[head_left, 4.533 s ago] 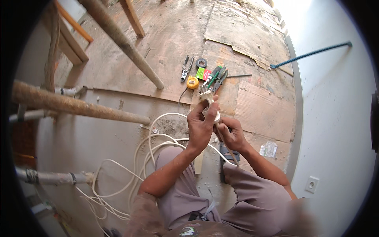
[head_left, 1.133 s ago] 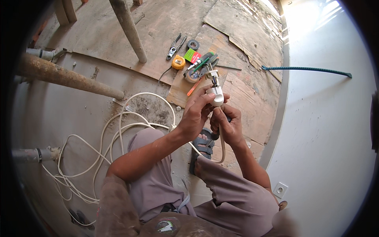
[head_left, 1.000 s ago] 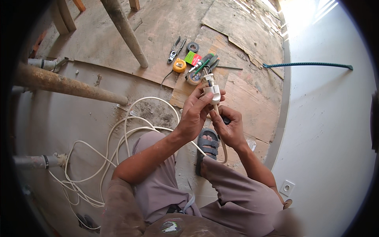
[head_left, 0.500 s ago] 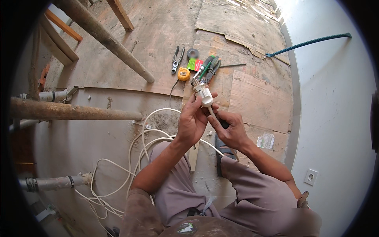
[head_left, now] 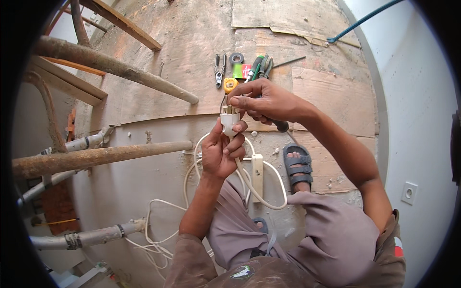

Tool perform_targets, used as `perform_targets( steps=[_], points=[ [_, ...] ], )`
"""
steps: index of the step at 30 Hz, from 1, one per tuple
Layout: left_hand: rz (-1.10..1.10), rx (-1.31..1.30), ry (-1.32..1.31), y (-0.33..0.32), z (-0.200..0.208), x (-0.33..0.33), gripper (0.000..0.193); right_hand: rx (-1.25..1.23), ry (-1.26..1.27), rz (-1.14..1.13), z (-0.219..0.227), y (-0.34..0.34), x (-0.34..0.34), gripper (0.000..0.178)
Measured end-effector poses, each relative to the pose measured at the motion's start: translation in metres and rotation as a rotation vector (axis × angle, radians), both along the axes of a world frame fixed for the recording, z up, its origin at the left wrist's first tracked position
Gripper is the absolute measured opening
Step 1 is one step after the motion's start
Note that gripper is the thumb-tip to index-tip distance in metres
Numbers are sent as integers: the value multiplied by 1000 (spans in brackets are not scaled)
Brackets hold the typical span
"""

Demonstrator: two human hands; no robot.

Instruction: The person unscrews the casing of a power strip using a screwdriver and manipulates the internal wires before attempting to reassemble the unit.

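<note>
My left hand (head_left: 220, 152) is closed around a white electrical plug (head_left: 229, 126), held upright with its open, metal-fitted end at the top. A thick white cable (head_left: 244, 178) runs out of its lower end and loops below the hand. Over the plug's top is my right hand (head_left: 269, 102), with thumb and forefinger at the metal parts. Its curled lower fingers hold a screwdriver by its dark handle (head_left: 281, 126), whose rounded end sticks out; the shaft is hidden.
Ahead lie pliers (head_left: 219, 72), black tape (head_left: 236, 58), a yellow tape measure (head_left: 231, 85) and several dark-and-green-handled tools (head_left: 259, 68). Rusty poles (head_left: 105, 156) reach in from the left. Coiled cable (head_left: 153, 247) lies left of my legs; a wall with a socket (head_left: 409, 193) stands right.
My right hand has moved from the cable below the plug up to its metal end. The plug has come lower and left, now more upright. My view has shifted.
</note>
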State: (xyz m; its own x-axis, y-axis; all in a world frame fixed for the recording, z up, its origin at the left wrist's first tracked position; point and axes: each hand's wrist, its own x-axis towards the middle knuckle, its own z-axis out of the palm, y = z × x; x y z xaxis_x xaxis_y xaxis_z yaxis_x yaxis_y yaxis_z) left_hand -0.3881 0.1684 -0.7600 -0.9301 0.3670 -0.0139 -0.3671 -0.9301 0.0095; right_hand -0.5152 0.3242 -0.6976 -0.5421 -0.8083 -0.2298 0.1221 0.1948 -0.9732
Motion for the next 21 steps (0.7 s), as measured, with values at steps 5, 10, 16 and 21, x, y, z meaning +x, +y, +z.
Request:
perform_targets(
  steps=[5,10,16,21],
  points=[
    [29,-130,-37,-3,5,13,52,-26,137,2,-3,-6,0,30],
    [12,-97,-73,-4,3,17,52,1,39,-14,-6,-6,1,32],
    [-28,-22,-13,-4,-1,18,50,4,-68,-19,-5,-3,-1,34],
    [-22,-20,-33,-4,-1,18,48,67,87,58,0,-5,-3,30]
  ],
)
